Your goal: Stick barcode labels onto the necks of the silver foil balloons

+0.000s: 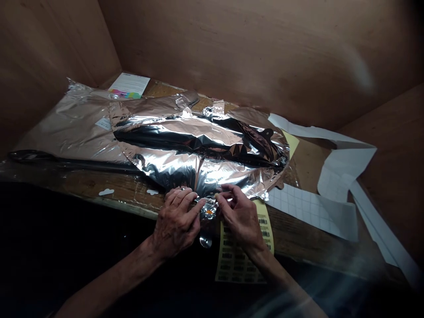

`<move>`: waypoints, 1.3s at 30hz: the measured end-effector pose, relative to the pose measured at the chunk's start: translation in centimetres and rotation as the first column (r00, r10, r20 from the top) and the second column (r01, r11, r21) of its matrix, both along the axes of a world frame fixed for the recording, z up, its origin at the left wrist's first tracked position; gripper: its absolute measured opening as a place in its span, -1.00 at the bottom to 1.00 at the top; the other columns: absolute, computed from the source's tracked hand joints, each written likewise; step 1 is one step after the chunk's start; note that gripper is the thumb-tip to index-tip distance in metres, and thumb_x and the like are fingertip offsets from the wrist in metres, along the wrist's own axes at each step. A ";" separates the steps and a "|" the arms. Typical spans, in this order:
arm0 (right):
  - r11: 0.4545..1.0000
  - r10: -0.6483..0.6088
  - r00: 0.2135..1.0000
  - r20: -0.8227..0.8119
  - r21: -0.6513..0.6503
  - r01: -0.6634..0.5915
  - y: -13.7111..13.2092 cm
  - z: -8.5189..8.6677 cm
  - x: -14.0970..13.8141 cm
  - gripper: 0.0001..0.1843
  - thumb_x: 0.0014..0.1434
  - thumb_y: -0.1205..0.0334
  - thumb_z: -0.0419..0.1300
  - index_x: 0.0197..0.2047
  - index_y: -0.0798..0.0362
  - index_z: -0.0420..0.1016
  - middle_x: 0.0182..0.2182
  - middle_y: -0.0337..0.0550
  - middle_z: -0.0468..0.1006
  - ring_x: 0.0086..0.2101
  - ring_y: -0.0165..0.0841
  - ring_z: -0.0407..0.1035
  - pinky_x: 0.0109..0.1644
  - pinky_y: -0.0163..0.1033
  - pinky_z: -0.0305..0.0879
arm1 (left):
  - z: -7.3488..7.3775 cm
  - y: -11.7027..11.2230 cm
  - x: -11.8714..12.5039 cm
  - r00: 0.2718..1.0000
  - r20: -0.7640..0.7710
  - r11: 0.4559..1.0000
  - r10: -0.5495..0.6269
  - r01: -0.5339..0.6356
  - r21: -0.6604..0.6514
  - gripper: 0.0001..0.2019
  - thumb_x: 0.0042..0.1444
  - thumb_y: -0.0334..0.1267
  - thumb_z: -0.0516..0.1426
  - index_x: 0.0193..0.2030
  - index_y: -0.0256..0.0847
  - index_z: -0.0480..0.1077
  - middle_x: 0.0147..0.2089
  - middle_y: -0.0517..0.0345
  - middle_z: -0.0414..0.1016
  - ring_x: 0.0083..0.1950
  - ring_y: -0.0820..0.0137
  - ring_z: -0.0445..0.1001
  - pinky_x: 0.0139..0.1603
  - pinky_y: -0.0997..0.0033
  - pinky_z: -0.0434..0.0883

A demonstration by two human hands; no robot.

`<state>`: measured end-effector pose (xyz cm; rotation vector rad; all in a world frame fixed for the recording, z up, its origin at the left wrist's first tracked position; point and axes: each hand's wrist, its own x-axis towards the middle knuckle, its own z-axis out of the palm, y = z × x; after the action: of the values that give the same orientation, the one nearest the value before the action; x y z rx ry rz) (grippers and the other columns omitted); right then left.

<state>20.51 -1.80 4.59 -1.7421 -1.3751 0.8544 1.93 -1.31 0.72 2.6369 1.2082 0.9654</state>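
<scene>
A shiny foil balloon [172,165], lying flat and wrinkled, stretches across the wooden table. My left hand [179,216] has its fingers curled down on the balloon's near edge, pinching the foil there. Just to the right, my right hand [240,216] is closed, thumb and index fingertip together at the same edge. Between the hands a small crumpled foil part with an orange spot [209,213] shows. A rounded foil tab [206,240] hangs below it, past the table edge. What lies under the left fingertips is hidden.
A yellow sheet of barcode stickers [232,265] hangs over the front edge. White label backing strips [308,207] lie right, a printed card [130,84] at the back left. Clear film [73,119] covers the left side. Wooden panels [248,48] enclose the table [122,187].
</scene>
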 end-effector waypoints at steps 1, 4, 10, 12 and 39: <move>0.993 0.035 0.985 0.167 0.106 -0.054 -0.3 0.1 0.5 -0.70 0.27 0.13 0.16 0.00 0.10 0.42 -0.26 -0.10 0.58 -0.43 -0.38 0.46 -0.34 -0.27 0.44 | 0.1 0.0 0.1 1.000 0.003 1.000 0.004 -0.004 -0.013 -0.65 0.13 -0.39 0.11 0.07 -0.27 0.46 0.04 -0.08 0.46 0.17 0.11 0.34 0.24 -0.06 0.31; 0.870 0.183 0.808 0.559 0.291 -0.398 -1.3 0.3 2.1 -0.73 0.33 0.32 0.03 0.05 0.14 0.41 -0.14 -0.02 0.56 -0.24 -0.31 0.47 -0.14 -0.20 0.44 | 0.8 0.0 0.3 1.000 0.002 0.999 0.004 -0.004 -0.043 -0.65 0.10 -0.35 0.14 0.05 -0.26 0.46 0.04 -0.09 0.44 0.16 0.09 0.33 0.22 -0.09 0.30; 0.545 0.306 0.431 0.849 0.215 -0.810 0.2 0.3 3.4 -0.72 0.34 0.42 -0.03 -0.05 0.16 0.49 -0.21 -0.01 0.57 -0.24 -0.30 0.41 -0.18 -0.22 0.38 | 2.2 1.4 0.3 0.999 0.028 0.996 -0.026 0.028 -0.084 -0.75 0.09 -0.37 0.14 -0.08 -0.19 0.50 -0.03 0.02 0.49 0.10 0.14 0.37 0.16 -0.03 0.34; 0.546 0.378 0.451 0.808 0.199 -0.814 1.6 0.5 3.6 -0.76 0.33 0.39 0.00 -0.14 0.13 0.51 -0.32 -0.07 0.55 -0.33 -0.36 0.38 -0.30 -0.29 0.31 | 2.5 1.8 0.1 0.995 0.089 0.995 -0.047 0.054 -0.087 -0.68 0.05 -0.44 0.12 -0.03 -0.23 0.47 -0.02 0.01 0.50 0.08 0.19 0.40 0.14 0.03 0.37; 0.960 -0.110 0.732 0.673 0.261 -0.096 24.6 6.4 2.6 -0.78 0.19 0.31 0.07 -0.28 0.16 0.55 -0.33 0.02 0.55 -0.30 -0.24 0.38 -0.24 -0.20 0.22 | -0.2 1.7 -1.6 0.849 0.142 0.850 -0.508 0.521 -0.074 -0.53 0.19 -0.05 0.08 0.11 -0.37 0.35 0.10 -0.18 0.51 0.22 0.15 0.43 0.22 0.13 0.43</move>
<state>23.11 22.81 10.94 -1.9050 -1.8427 -0.0526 0.28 0.40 0.53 2.5564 0.4567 0.8981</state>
